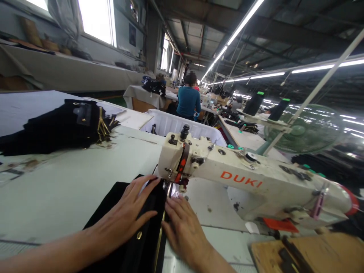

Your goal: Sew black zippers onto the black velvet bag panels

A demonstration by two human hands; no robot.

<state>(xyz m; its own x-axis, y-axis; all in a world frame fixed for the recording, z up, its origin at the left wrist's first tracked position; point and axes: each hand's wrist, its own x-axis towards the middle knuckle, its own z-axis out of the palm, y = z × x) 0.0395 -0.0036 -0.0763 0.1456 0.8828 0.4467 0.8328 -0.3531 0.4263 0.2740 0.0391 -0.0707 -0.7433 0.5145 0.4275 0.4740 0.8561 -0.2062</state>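
Observation:
A white sewing machine (241, 178) marked DUKI stands on a pale table. Black cloth (146, 223) with a gold zipper (159, 237) along its right side runs up under the machine's needle area. My left hand (127, 212) lies on the cloth with fingers spread, its fingertips close to the machine head. On the zipper's right side, my right hand (183, 227) rests with its fingers together at the cloth's edge, just below the needle area; whether it pinches the edge is hidden. A small gold fitting (139, 235) shows on the cloth.
Black pieces with gold zippers (68, 123) are piled at the table's left. Behind the machine is a white bin (184, 120). A wooden board (309, 252) with dark tools lies at the lower right. Thread cones (254, 103) and a fan (304, 129) stand beyond; a person (188, 101) sits farther back.

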